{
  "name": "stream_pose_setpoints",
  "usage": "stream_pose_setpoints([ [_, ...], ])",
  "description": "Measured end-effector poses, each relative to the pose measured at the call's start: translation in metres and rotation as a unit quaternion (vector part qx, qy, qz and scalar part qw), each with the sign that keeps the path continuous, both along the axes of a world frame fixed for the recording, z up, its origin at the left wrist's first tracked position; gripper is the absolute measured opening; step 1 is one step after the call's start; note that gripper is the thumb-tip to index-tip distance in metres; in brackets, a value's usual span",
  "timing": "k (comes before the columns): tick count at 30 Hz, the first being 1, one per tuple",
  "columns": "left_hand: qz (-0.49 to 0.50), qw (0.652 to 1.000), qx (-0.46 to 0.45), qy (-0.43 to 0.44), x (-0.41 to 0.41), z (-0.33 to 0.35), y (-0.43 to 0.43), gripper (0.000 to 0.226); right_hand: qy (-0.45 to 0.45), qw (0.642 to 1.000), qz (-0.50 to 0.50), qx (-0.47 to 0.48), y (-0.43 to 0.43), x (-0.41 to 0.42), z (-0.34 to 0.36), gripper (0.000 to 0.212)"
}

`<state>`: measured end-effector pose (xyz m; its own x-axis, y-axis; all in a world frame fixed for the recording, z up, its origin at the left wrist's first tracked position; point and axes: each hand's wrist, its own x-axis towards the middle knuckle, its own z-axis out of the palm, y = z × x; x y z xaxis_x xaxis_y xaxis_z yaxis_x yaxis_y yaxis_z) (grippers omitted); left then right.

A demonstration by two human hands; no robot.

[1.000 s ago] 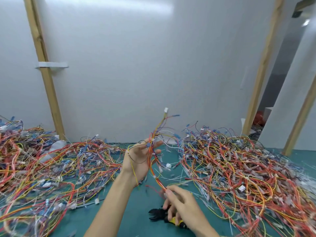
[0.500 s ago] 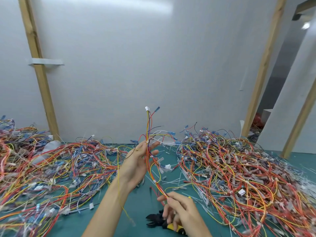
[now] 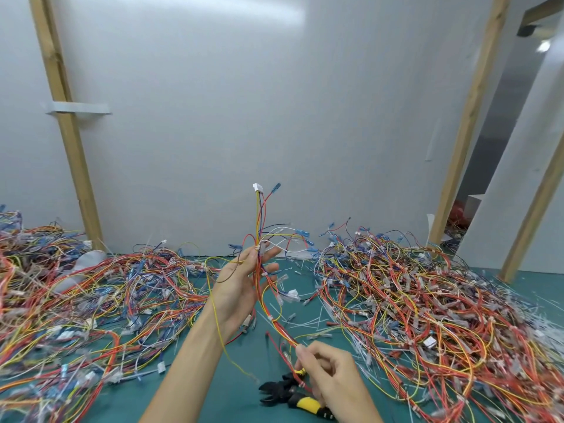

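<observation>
My left hand (image 3: 241,285) is raised in the middle and pinches a wire harness (image 3: 259,227) of red, yellow and orange wires. The harness stands upright above the fingers, ending in a white connector (image 3: 258,187) and a blue terminal. Its lower run of wires slants down to my right hand (image 3: 329,374), which grips it between thumb and fingers. The same hand also holds black-and-yellow cutters (image 3: 293,395) low over the green table (image 3: 213,392); their jaws point left.
A big tangle of wire harnesses (image 3: 91,300) covers the table's left side, and another pile (image 3: 427,300) covers the right. Cut white cable ties (image 3: 308,322) lie scattered between them. A white wall with wooden posts (image 3: 67,123) stands right behind the table.
My left hand has turned the harness from leaning right to standing upright, and the connector end has risen. My right hand has stayed low on the wires with the cutters.
</observation>
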<state>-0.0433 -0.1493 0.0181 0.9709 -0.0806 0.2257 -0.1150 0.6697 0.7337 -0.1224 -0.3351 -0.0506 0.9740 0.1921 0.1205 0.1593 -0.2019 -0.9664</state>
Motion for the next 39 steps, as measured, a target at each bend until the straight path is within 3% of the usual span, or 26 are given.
stream_pose_setpoints([
  [3, 0.01, 1.0, -0.009, 0.003, 0.0, 0.005, 0.003, 0.025, 0.0, 1.0, 0.007, 0.006, -0.006, 0.003, 0.003, 0.041],
  [5, 0.022, 1.0, -0.014, 0.002, 0.0, 0.01, 0.007, 0.024, -0.011, 1.0, 0.019, -0.012, -0.013, 0.005, 0.005, 0.032],
  [9, 0.051, 0.997, -0.048, -0.025, -0.003, 0.026, 0.02, 0.024, -0.106, 0.982, -0.012, -0.155, -0.03, 0.013, 0.002, 0.005],
  [12, 0.068, 0.995, -0.06, -0.051, -0.006, 0.039, 0.03, 0.024, -0.126, 0.973, -0.063, -0.181, -0.037, 0.019, 0.0, 0.011],
  [14, 0.075, 0.993, -0.06, -0.063, -0.009, 0.044, 0.033, 0.023, -0.09, 0.987, -0.078, -0.109, -0.035, 0.02, 0.002, 0.008],
  [17, 0.083, 0.994, -0.041, -0.063, -0.012, 0.046, 0.034, 0.022, -0.033, 0.993, -0.082, 0.082, -0.029, 0.018, 0.01, 0.011],
  [21, 0.086, 0.995, -0.022, -0.051, -0.012, 0.044, 0.037, 0.022, 0.025, 0.953, -0.078, 0.291, -0.032, 0.017, 0.02, 0.029],
  [24, 0.074, 0.997, -0.01, -0.036, -0.01, 0.041, 0.04, 0.024, 0.078, 0.919, -0.037, 0.384, -0.031, 0.015, 0.022, 0.035],
  [30, 0.047, 0.998, 0.041, 0.025, -0.008, 0.031, 0.046, 0.022, 0.143, 0.882, -0.004, 0.449, -0.03, 0.012, 0.023, 0.027],
  [39, 0.024, 0.995, 0.081, 0.06, -0.007, 0.015, 0.036, 0.02, 0.16, 0.887, -0.046, 0.43, -0.036, 0.016, 0.017, 0.024],
])
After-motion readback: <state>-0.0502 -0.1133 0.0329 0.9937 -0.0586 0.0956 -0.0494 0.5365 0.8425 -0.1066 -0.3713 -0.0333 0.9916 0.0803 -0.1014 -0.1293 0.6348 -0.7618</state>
